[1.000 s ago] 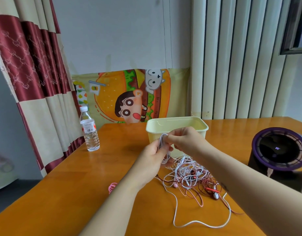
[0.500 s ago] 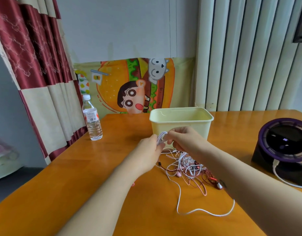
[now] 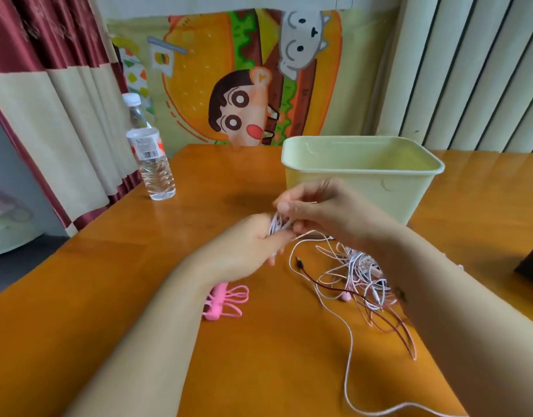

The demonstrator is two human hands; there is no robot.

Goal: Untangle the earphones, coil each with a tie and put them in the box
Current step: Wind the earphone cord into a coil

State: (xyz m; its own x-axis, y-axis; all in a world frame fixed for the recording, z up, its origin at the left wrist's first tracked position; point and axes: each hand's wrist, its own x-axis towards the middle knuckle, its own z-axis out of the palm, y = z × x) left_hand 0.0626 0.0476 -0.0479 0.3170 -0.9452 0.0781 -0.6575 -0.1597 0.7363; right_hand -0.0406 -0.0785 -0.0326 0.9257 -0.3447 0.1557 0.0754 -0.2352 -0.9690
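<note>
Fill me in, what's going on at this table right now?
A person is coiling a white earphone cable: the left hand grips the loops and the right hand pinches the strand above them. The other earphones lie tangled on the table in front of the box, with nothing visible inside. Pink ties lie by the left forearm, unused.

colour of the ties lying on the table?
Pink. The ties show clearly in the head view, the only one.

A small coil of white earphone cable is gripped between the left hand and right hand. Its tail trails into a tangled heap of white, pink and dark-red earphone cords, which lies near the upright, open pale-green plastic box. A bunch of pink silicone ties lies flat by the left wrist.
</note>
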